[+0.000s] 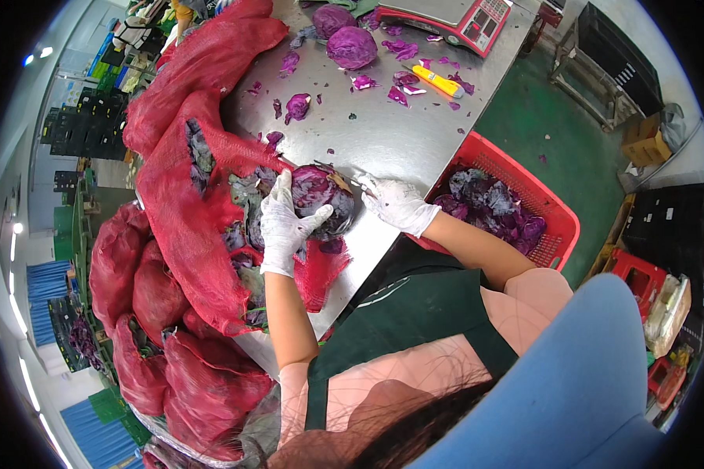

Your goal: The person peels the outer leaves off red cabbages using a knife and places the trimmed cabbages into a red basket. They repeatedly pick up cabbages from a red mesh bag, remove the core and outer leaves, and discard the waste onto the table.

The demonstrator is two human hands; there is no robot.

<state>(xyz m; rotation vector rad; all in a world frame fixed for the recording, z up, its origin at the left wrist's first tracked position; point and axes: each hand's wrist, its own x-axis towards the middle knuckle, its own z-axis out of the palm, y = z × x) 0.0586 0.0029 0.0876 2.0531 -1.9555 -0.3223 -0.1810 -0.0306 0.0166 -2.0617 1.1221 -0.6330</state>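
On the metal table [387, 111], my gloved left hand [287, 220] rests around a red cabbage [322, 196], its thumb lying over the near side. At the cabbage's right, my gloved right hand [396, 199] has curled fingers around a thin, dark-edged tool, perhaps a knife, whose tip reaches the top of the cabbage. To the left an opened red mesh sack [176, 193] shows more cabbages and grey-green outer leaves. Two peeled red cabbages, one of them a bright purple head [352, 48], sit at the far side. A yellow utility knife [437, 81] lies among leaf scraps.
A red plastic basket [563, 225] with trimmed leaves stands at the table's right edge. A red digital scale [475, 26] is at the far right of the table. Full red mesh sacks [158, 287] are piled at the left. Beyond are black crates [88, 126] and a cardboard box [645, 140].
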